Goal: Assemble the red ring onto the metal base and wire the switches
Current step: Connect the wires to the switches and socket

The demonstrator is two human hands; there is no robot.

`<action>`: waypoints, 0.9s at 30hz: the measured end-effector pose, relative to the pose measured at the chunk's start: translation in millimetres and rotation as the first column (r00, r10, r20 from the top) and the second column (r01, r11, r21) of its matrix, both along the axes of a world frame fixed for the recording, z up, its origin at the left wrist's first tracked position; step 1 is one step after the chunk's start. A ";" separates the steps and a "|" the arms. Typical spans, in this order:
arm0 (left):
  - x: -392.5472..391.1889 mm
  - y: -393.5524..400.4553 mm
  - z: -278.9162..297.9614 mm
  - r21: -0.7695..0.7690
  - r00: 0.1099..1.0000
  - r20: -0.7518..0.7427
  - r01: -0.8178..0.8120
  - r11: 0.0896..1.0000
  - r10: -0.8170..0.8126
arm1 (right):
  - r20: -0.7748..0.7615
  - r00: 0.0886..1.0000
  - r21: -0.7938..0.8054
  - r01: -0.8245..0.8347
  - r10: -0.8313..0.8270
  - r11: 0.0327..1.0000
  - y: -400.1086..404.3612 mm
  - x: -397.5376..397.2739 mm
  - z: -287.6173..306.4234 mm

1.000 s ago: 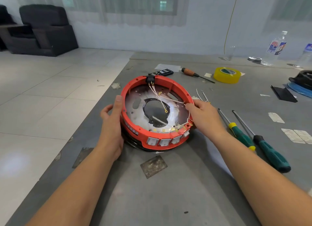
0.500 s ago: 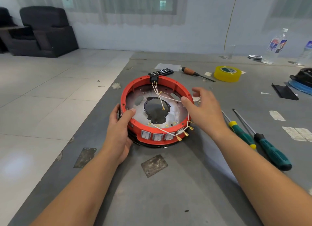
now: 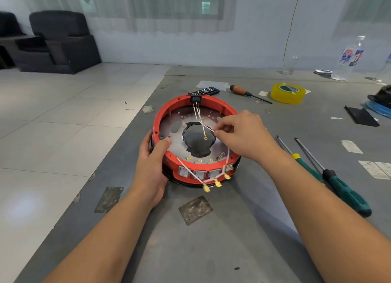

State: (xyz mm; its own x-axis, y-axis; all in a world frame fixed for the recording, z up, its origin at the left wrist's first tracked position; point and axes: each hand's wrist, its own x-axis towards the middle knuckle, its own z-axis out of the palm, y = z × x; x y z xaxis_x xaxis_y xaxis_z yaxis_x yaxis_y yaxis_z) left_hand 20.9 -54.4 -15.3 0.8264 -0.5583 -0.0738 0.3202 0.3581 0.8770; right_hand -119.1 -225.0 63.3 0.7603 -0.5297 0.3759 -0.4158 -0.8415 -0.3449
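Red ring: the round red plastic ring (image 3: 169, 155) sits on the shiny round metal base (image 3: 175, 139), on the grey table (image 3: 211, 240) right in front of me.
Metal base: it is flat, with a big dark hole (image 3: 197, 139) in the middle and small holes around it.
My left hand: my left hand (image 3: 153, 166) holds the near left side of the red ring. My thumb lies over the top edge and my fingers curl around the outside.
My right hand: my right hand (image 3: 243, 134) is over the right part of the ring. My thumb and first finger pinch a thin white wire (image 3: 206, 128) above the base.
Switches: three grey rocker switches (image 3: 198, 173) sit in a row on the front wall of the ring. A black switch (image 3: 195, 98) sits at the far side, and white wires come down from it.
Loose wires: more white wires hang over the front of the ring. Their little gold ends (image 3: 215, 184) dangle just below the grey switches.
Tools: two green-handled screwdrivers (image 3: 338, 189) lie on the table to my right, near my arm. A brown-handled screwdriver (image 3: 243, 91) lies far behind the ring.
Tape: a yellow roll of tape (image 3: 287, 93) sits beside the brown-handled screwdriver.
Bottle: a clear plastic bottle (image 3: 349, 59) stands far back on the right.
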 end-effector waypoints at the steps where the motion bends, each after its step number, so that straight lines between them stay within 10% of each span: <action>1: -0.2 -0.2 -0.2 0.004 1.000 0.000 -0.005 1.000 0.005 | 0.007 1.000 0.028 -0.006 0.006 1.000 3.0 0.2 1.1; 8: -2.4 1.1 1.8 0.037 1.000 0.006 0.000 0.999 0.000 | 0.078 0.994 0.176 -0.084 0.071 0.981 21.1 4.0 4.4; 16: -4.9 1.2 3.8 0.045 1.000 0.006 0.013 0.999 -0.014 | 0.037 0.998 -0.198 0.054 -0.047 0.979 35.7 10.2 -4.8; 27: -4.5 -0.4 2.8 0.020 1.000 0.008 0.006 1.000 -0.006 | -0.086 0.995 -0.099 0.046 -0.055 0.994 45.3 13.1 -12.3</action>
